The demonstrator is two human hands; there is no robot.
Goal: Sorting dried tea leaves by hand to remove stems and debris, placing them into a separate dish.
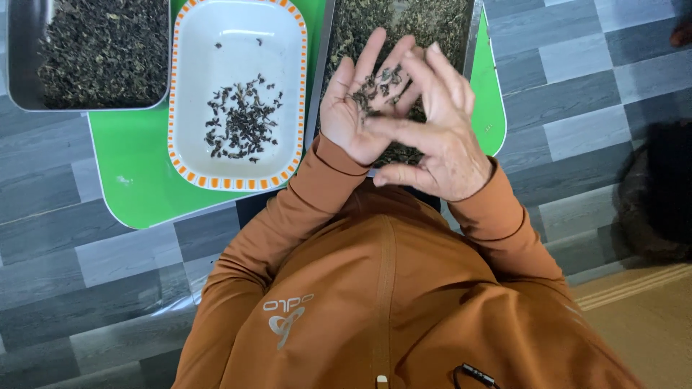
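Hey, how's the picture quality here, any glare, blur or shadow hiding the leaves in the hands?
Head view: soft, even light with weak shadows; a pale glare streak on the white dish; the dried leaves on the left hand read sharp; the right hand covers part of them; the dark shape at the right edge is blurred; slight wide-angle bending at the frame edges.

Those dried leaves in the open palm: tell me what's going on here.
A person in an orange top holds the left hand palm up with a small heap of dried tea leaves on it, while the right hand picks through them with its fingertips. Both hands are above a metal tray full of leaves. Beside it, a white dish with an orange rim holds a small pile, and another metal tray sits at far left, all on a green mat.
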